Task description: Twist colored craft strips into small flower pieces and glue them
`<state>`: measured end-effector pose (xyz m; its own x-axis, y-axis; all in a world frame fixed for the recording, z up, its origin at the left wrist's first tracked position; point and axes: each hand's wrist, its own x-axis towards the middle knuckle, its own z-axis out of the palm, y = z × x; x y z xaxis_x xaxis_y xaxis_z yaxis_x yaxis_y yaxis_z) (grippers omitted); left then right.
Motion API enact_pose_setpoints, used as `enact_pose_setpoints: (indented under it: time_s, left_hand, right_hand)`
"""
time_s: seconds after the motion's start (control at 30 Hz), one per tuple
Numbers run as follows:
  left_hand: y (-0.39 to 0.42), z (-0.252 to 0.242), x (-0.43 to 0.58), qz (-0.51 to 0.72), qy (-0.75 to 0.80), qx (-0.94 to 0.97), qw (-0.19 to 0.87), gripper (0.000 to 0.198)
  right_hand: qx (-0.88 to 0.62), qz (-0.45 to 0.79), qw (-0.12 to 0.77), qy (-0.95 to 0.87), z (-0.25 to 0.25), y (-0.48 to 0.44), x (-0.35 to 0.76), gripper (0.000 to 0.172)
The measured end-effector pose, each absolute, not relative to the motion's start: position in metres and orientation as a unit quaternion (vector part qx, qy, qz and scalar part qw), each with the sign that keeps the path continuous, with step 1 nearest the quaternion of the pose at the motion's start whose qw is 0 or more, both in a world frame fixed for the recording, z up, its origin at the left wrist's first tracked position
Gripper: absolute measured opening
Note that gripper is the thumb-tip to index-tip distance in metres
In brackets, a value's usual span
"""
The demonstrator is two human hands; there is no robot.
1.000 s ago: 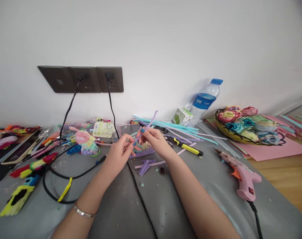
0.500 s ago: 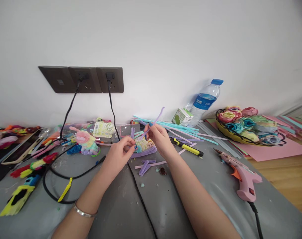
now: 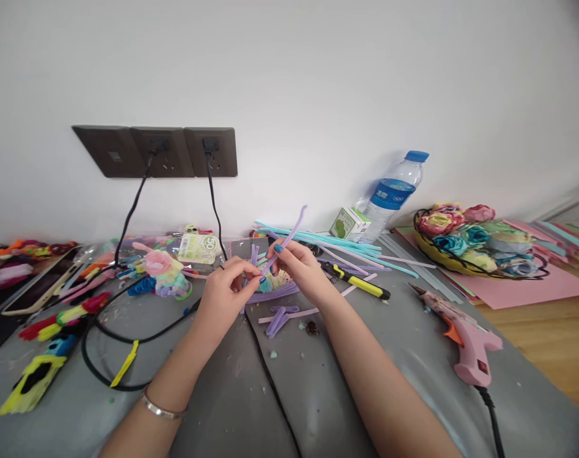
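Between both hands stretches a light purple pipe cleaner (image 3: pixel 296 224), its free end pointing up toward the wall. My left hand (image 3: pixel 229 292) pinches its lower part between thumb and forefinger. Just to the right, my right hand (image 3: pixel 299 267) grips it higher up, thumb on top. Behind and below the hands lies a bundle of purple pipe cleaners (image 3: pixel 274 295), partly covered by them. A small bent purple pipe-cleaner piece (image 3: pixel 278 321) rests on the grey table below the right hand.
Blue pipe cleaners (image 3: pixel 337 244), a yellow utility knife (image 3: pixel 363 284) and a pink glue gun (image 3: pixel 470 343) lie to the right. A water bottle (image 3: pixel 394 194) leans on the wall beside a small carton (image 3: pixel 349 222). Black cables (image 3: pixel 270 375) cross the table; a pipe-cleaner flower (image 3: pixel 165 270) lies left.
My right hand has moved slightly left and down, closer to my left hand. The pipe cleaner's free end has shifted left with it.
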<state>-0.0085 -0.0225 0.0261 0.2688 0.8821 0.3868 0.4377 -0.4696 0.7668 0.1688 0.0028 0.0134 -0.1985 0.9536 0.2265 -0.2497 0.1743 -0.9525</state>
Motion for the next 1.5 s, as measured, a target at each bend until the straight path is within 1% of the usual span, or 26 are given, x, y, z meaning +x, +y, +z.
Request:
enact_pose_setpoints:
  time_s: [0.13, 0.37, 0.6, 0.73, 1.0, 1.07, 1.2, 1.27, 1.5]
  left_hand:
    - [-0.023, 0.027, -0.009, 0.439, 0.448, 0.732, 0.265, 0.003]
    - [-0.023, 0.026, -0.010, 0.456, 0.425, 0.738, 0.257, 0.007]
    - [-0.024, 0.029, -0.009, 0.436, 0.414, 0.752, 0.271, 0.010]
    - [-0.026, 0.030, -0.007, 0.422, 0.415, 0.753, 0.287, 0.009]
    - [-0.028, 0.030, -0.006, 0.399, 0.389, 0.770, 0.311, 0.007]
    - [-0.030, 0.031, -0.004, 0.387, 0.373, 0.779, 0.322, 0.009]
    - [-0.036, 0.028, 0.004, 0.345, 0.338, 0.802, 0.352, 0.010]
    - [-0.036, 0.024, 0.006, 0.351, 0.359, 0.793, 0.347, 0.009]
    - [-0.029, 0.020, 0.000, 0.412, 0.416, 0.750, 0.309, 0.005]
  right_hand:
    - [-0.311, 0.571, 0.517, -0.556, 0.016, 0.000, 0.167, 0.031]
    - [-0.305, 0.569, 0.513, -0.566, 0.016, 0.000, 0.168, 0.030]
    - [-0.307, 0.571, 0.520, -0.556, 0.017, 0.000, 0.168, 0.033]
    - [-0.293, 0.584, 0.509, -0.560, 0.017, 0.000, 0.169, 0.040]
    - [-0.351, 0.535, 0.522, -0.564, 0.010, 0.002, 0.158, 0.047]
    - [-0.365, 0.528, 0.543, -0.541, 0.008, 0.007, 0.162, 0.047]
    - [-0.378, 0.481, 0.656, -0.442, 0.009, 0.017, 0.183, 0.048]
    - [-0.365, 0.487, 0.665, -0.433, 0.012, 0.019, 0.190, 0.046]
    - [-0.350, 0.557, 0.578, -0.483, 0.014, 0.009, 0.179, 0.045]
